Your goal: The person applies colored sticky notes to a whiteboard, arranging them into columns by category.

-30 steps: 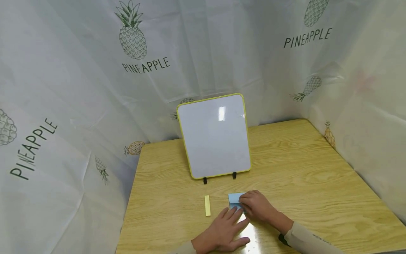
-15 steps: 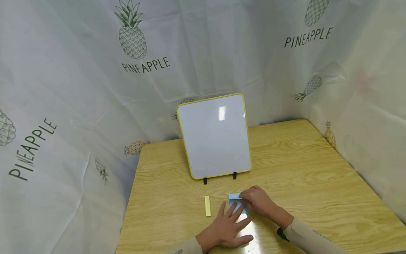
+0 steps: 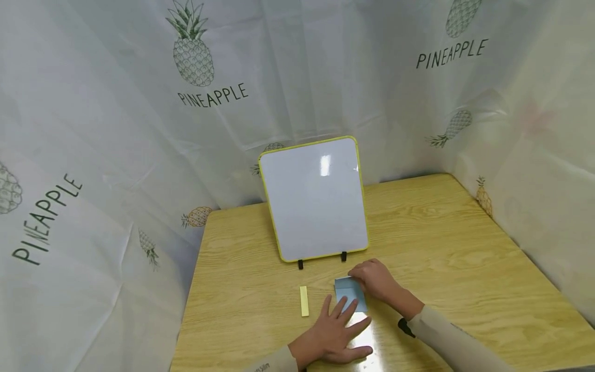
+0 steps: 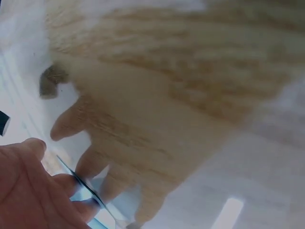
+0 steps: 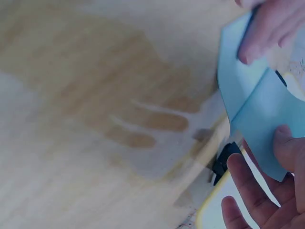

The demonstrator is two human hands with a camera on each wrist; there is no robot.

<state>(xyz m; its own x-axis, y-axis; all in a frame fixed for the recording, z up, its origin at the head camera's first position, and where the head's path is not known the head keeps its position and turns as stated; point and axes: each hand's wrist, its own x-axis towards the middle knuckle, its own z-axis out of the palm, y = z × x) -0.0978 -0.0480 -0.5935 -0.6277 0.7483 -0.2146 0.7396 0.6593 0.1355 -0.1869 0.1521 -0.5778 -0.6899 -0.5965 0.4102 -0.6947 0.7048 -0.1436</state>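
Note:
A blue piece of paper [image 3: 345,292] lies on the table with a crease running across it, its far part raised. My right hand [image 3: 378,281] pinches the raised far edge. In the right wrist view the thumb lies on top of the paper [image 5: 248,102], with fingers behind it. My left hand [image 3: 335,333] is spread, fingers straight, and its fingertips press the near part of the paper. A plain yellow paper strip [image 3: 304,301] lies left of the blue paper, apart from both hands.
Behind the papers a whiteboard [image 3: 316,201] with a yellow rim stands tilted on black feet [image 3: 300,264]. The wooden table [image 3: 441,232] is bordered by a white curtain [image 3: 116,103] printed with pineapples. Glare shows on the tabletop near my left hand.
My right hand has moved away from me, swinging the blue paper's folded flap back open to show the crease. The left fingers have spread wider. The yellow strip has not moved.

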